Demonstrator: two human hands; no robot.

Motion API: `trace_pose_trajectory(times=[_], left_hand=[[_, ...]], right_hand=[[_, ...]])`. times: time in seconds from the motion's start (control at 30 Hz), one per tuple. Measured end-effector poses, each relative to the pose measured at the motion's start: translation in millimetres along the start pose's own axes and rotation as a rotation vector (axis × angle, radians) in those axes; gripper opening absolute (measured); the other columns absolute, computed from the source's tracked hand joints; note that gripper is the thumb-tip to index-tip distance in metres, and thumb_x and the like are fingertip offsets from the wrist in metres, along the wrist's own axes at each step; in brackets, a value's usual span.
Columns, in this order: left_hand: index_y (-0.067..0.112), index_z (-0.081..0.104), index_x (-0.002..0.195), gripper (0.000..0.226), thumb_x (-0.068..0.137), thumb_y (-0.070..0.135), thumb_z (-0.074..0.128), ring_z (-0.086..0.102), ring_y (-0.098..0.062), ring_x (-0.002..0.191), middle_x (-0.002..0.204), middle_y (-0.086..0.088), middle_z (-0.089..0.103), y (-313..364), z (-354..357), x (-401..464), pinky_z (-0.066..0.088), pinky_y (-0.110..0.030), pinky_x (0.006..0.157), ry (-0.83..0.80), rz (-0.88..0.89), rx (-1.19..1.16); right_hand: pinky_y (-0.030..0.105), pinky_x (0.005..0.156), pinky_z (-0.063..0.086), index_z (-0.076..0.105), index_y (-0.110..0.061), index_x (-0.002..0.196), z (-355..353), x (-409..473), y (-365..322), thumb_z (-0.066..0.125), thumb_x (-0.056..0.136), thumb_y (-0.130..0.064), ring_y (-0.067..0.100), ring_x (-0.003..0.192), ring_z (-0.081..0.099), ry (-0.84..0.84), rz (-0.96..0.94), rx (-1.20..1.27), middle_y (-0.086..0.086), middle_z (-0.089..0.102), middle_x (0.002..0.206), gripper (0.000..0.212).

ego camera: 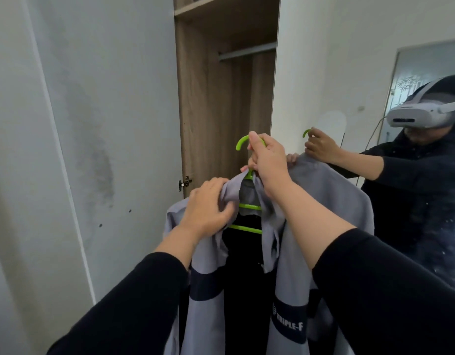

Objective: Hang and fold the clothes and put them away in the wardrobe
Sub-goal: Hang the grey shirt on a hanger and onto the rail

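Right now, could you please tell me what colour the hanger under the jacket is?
The hanger is bright lime green, seen best in the head view at its hook and crossbars.

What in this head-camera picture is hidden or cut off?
- Jacket: hem cut off by the bottom edge.
- Green hanger: its neck is hidden by the right hand; its shoulders are under the cloth.
- Rail: right end hidden behind the mirrored door.
- Left hand: fingertips buried in the collar.
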State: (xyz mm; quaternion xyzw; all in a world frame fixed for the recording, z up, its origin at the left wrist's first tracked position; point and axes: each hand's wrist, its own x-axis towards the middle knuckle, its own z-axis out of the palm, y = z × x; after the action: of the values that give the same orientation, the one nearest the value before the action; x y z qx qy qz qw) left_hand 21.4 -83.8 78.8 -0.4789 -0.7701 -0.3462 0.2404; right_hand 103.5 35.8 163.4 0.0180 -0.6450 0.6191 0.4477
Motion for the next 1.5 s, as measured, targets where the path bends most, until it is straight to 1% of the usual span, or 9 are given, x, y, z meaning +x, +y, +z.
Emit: trace_pose_trajectory(times=[0.13,0.27,0.47,0.77,0.87,0.93,1.07,1.23,1.5], left_hand=[[0.021,0.039,0.081,0.028,0.096,0.044,0.042,0.054,-0.028,0.082,0.076,0.005,0.052,7.1,10.4,17.7,0.026,-0.035,0.069,0.073,-0.079,0.083],[0.022,0.041,0.083,0.026,0.098,0.044,0.038,0.056,-0.032,0.091,0.087,-0.005,0.062,-8.1,13.5,28.0,0.027,-0.036,0.073,0.072,-0.171,0.116],[0.021,0.042,0.084,0.025,0.098,0.041,0.038,0.056,-0.032,0.095,0.09,-0.007,0.062,-31.2,3.7,48.8,0.032,-0.04,0.083,0.126,-0.265,0.128],[0.017,0.048,0.106,0.018,0.09,0.022,0.056,0.04,-0.023,0.107,0.115,-0.005,0.041,-23.7,10.4,74.4,0.036,-0.034,0.084,0.335,-0.407,0.049],[0.012,0.056,0.101,0.033,0.098,0.039,0.036,0.05,-0.022,0.106,0.105,-0.005,0.052,-14.9,19.2,77.2,0.039,-0.033,0.089,-0.001,-0.54,-0.115],[0.009,0.048,0.129,0.055,0.098,0.05,0.029,0.051,-0.026,0.117,0.124,-0.01,0.054,-10.6,30.0,85.6,0.04,-0.035,0.095,-0.267,-0.637,-0.376],[0.01,0.034,0.143,0.062,0.094,0.045,0.048,0.05,-0.031,0.123,0.139,-0.014,0.047,-18.6,34.3,109.8,0.041,-0.035,0.092,-0.283,-0.76,-0.566],[0.016,0.024,0.147,0.066,0.091,0.041,0.049,0.05,-0.034,0.118,0.136,-0.016,0.047,-52.7,36.8,137.1,0.046,-0.046,0.098,-0.34,-0.847,-0.625],[0.014,0.019,0.148,0.081,0.082,0.019,0.065,0.05,-0.036,0.12,0.135,-0.019,0.046,-90.4,56.5,213.4,0.046,-0.046,0.1,-0.312,-0.762,-0.504]], right_hand=[[0.03,0.052,0.054,0.05,-0.011,0.07,0.7,4.3,0.9,0.048,0.098,-0.023,0.009,0.041,0.037,-0.029,0.037,-0.045,0.001,0.037,0.05,0.031],[0.028,0.064,0.045,0.059,-0.025,0.081,-23.6,9.3,16.0,0.057,0.091,-0.039,0.012,0.065,0.052,-0.177,0.076,-0.448,-0.004,0.054,0.069,0.017],[0.031,0.076,0.044,0.062,-0.016,0.088,-74.9,-19.1,38.7,0.053,0.087,-0.056,0.015,0.082,0.056,-0.443,0.274,-1.008,-0.004,0.062,0.082,0.042],[0.036,0.07,0.045,0.048,-0.025,0.065,-42.0,-6.1,55.0,0.051,0.093,-0.037,0.022,0.078,0.056,-0.164,0.186,-1.011,-0.001,0.058,0.077,0.03],[0.032,0.065,0.041,0.047,-0.023,0.064,-27.7,-2.3,65.7,0.053,0.092,-0.034,0.024,0.078,0.054,-0.055,0.251,-0.956,0.001,0.056,0.075,0.031],[0.029,0.062,0.041,0.054,-0.02,0.07,-13.8,4.7,69.7,0.053,0.092,-0.03,0.022,0.076,0.055,-0.027,0.382,-0.811,0.004,0.059,0.078,0.024],[0.032,0.076,0.041,0.054,-0.008,0.078,6.5,24.1,63.5,0.045,0.095,-0.018,0.026,0.089,0.054,-0.037,0.747,-0.564,0.015,0.056,0.095,0.022],[0.026,0.052,0.039,0.065,-0.009,0.091,5.4,42.4,81.7,0.033,0.093,-0.009,0.017,0.053,0.052,0.088,0.742,-0.025,0.008,0.058,0.064,0.033],[0.034,0.102,0.035,0.041,-0.017,0.14,27.2,159.2,111.8,0.027,0.102,-0.019,0.025,0.125,0.045,0.257,0.528,-0.205,0.006,0.046,0.137,0.041]])
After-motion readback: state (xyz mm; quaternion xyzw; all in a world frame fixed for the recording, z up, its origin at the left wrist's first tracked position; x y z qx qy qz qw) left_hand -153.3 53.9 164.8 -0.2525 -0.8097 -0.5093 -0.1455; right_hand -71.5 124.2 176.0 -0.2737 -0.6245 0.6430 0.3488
